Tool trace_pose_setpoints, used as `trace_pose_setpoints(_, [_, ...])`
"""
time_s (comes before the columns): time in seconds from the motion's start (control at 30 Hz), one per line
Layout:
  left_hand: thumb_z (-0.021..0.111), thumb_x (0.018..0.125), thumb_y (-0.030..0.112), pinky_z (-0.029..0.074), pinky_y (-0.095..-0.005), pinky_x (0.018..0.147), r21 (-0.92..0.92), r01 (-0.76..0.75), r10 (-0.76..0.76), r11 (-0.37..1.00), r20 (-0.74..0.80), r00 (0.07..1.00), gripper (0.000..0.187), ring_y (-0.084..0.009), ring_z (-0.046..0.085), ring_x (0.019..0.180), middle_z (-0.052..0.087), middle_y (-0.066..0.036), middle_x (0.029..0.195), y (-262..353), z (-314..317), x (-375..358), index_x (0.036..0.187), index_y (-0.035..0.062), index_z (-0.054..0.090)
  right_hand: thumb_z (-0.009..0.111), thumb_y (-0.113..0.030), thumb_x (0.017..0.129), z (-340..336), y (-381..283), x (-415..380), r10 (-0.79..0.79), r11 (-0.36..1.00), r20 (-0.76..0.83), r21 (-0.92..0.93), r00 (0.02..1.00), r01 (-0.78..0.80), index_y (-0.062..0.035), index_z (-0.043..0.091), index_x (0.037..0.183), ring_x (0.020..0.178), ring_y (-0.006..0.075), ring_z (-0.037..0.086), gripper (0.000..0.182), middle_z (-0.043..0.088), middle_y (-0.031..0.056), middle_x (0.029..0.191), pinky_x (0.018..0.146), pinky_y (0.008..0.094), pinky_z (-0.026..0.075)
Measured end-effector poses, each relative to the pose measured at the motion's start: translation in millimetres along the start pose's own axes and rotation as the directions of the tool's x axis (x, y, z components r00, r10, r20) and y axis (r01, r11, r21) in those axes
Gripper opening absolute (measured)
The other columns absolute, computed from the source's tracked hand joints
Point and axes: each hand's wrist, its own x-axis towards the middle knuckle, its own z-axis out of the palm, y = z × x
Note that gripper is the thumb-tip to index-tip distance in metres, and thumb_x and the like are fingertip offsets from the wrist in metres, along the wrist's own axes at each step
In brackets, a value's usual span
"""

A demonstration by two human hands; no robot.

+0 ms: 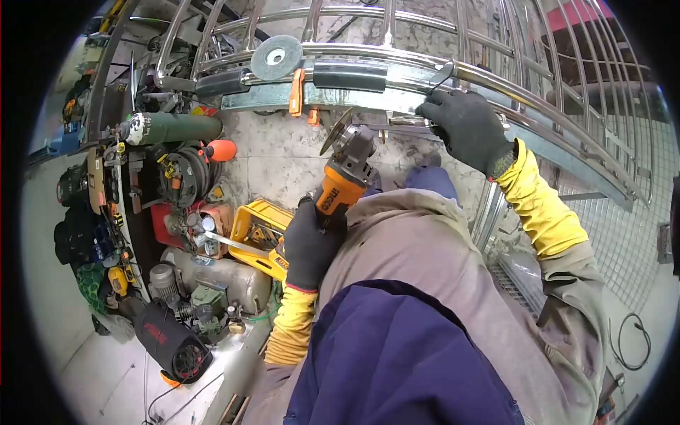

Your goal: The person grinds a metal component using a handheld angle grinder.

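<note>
My left hand (pixel 312 244), in a black glove, is closed round the body of an orange angle grinder (pixel 340 184). The grinder's disc (pixel 336 132) points up, clear of the metal frame. My gloved right hand (pixel 471 131) is at the edge of the shiny tubular frame (pixel 489 79), its fingers curled near a short metal piece (pixel 409 121); what they grip is hidden. A round grey disc (pixel 276 57) with a central hole leans on the frame's tubes. Beside it an orange clamp (pixel 296 92) sits on the flat metal bar (pixel 262 97).
On the left are a green gas cylinder (pixel 177 128), coiled hoses (pixel 191 173), a yellow tool crate (pixel 244 223), a compressor tank (pixel 241 283) and a black speaker (pixel 170 340). Steel bars (pixel 489 212) stand right of my legs. A cable loop (pixel 630 343) lies at lower right.
</note>
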Motion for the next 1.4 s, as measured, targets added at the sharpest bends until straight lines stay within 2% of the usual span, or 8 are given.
trace_pose_setpoints(0.2, [0.083,0.092,0.032,0.059,-0.0493,0.074,-0.053,-0.047,0.049,0.997,0.026,0.998,0.036,-0.0441,0.075,0.088,0.076,-0.021,0.094,17,1,3,0.108,0.0031,0.068,0.074,-0.012,0.088,5,-3,4,0.012,1.0,-0.041,-0.02,0.999,-0.013,-0.0117,0.073,0.12,0.099,0.035,0.07,0.032,0.069,0.012,0.111,0.088,0.0481,0.057])
trace_pose_setpoints(0.57, [0.083,0.092,0.035,0.06,-0.0498,0.076,0.058,-0.045,0.039,0.997,0.102,0.994,0.038,-0.0431,0.077,0.089,0.077,-0.019,0.093,13,16,13,0.108,0.0049,0.067,0.076,-0.018,0.092,11,3,4,-0.01,1.0,-0.032,0.005,0.999,0.01,-0.0148,0.074,0.12,0.1,0.032,0.071,0.028,0.067,0.0099,0.108,0.087,0.0465,0.057])
trace_pose_setpoints(0.63, [0.083,0.092,0.035,0.06,-0.05,0.076,0.082,-0.052,0.043,0.995,0.111,0.993,0.038,-0.043,0.077,0.089,0.078,-0.019,0.093,11,18,15,0.108,0.0051,0.067,0.071,-0.019,0.09,18,0,5,0.028,0.998,-0.175,-0.05,0.984,-0.038,-0.0188,0.075,0.102,0.094,0.0311,0.074,0.013,0.07,0.0071,0.094,0.078,0.0464,0.059])
trace_pose_setpoints(0.77, [0.083,0.091,0.036,0.06,-0.0507,0.076,0.152,-0.075,0.058,0.986,0.113,0.992,0.039,-0.0429,0.077,0.089,0.078,-0.019,0.094,7,19,17,0.11,0.0059,0.066,0.07,-0.027,0.09,42,0,9,0.208,0.976,-0.22,-0.019,0.953,-0.217,-0.0204,0.08,0.096,0.089,0.0331,0.075,0.013,0.075,0.0084,0.089,0.074,0.0496,0.06])
trace_pose_setpoints(1.0, [0.083,0.091,0.039,0.059,-0.0521,0.078,0.232,0.008,-0.051,0.973,0.179,0.983,0.044,-0.044,0.077,0.092,0.077,-0.02,0.095,16,11,22,0.114,0.0065,0.064,0.071,-0.016,0.092,25,0,8,0.15,0.987,-0.067,0.062,0.986,-0.146,-0.0144,0.077,0.1,0.09,0.0319,0.073,0.01,0.07,0.0094,0.094,0.079,0.0476,0.058])
trace_pose_setpoints(1.2, [0.083,0.092,0.041,0.059,-0.051,0.078,0.201,-0.085,0.06,0.976,0.127,0.99,0.044,-0.0444,0.076,0.091,0.078,-0.021,0.096,18,7,27,0.11,0.0061,0.065,0.071,-0.013,0.092,18,2,8,0.058,0.998,-0.06,0.026,0.996,-0.057,-0.0123,0.075,0.099,0.089,0.0314,0.073,0.008,0.068,0.01,0.095,0.08,0.0468,0.058])
trace_pose_setpoints(1.27, [0.083,0.092,0.041,0.059,-0.0505,0.077,0.201,-0.076,0.049,0.977,0.136,0.99,0.043,-0.0443,0.076,0.091,0.077,-0.021,0.095,16,7,29,0.109,0.0058,0.065,0.076,-0.009,0.084,14,1,9,0.069,0.995,-0.053,0.08,0.996,-0.065,-0.0084,0.076,0.1,0.091,0.0405,0.077,0.017,0.075,0.0181,0.096,0.078,0.0517,0.063])
trace_pose_setpoints(1.4, [0.084,0.093,0.042,0.059,-0.0495,0.075,0.233,-0.056,0.019,0.971,0.16,0.987,0.044,-0.0437,0.077,0.09,0.077,-0.021,0.094,16,5,29,0.107,0.0049,0.064,0.076,-0.008,0.084,12,0,10,0.06,0.996,-0.048,0.069,0.997,-0.057,-0.0078,0.076,0.1,0.091,0.0412,0.077,0.016,0.075,0.019,0.097,0.079,0.0518,0.063])
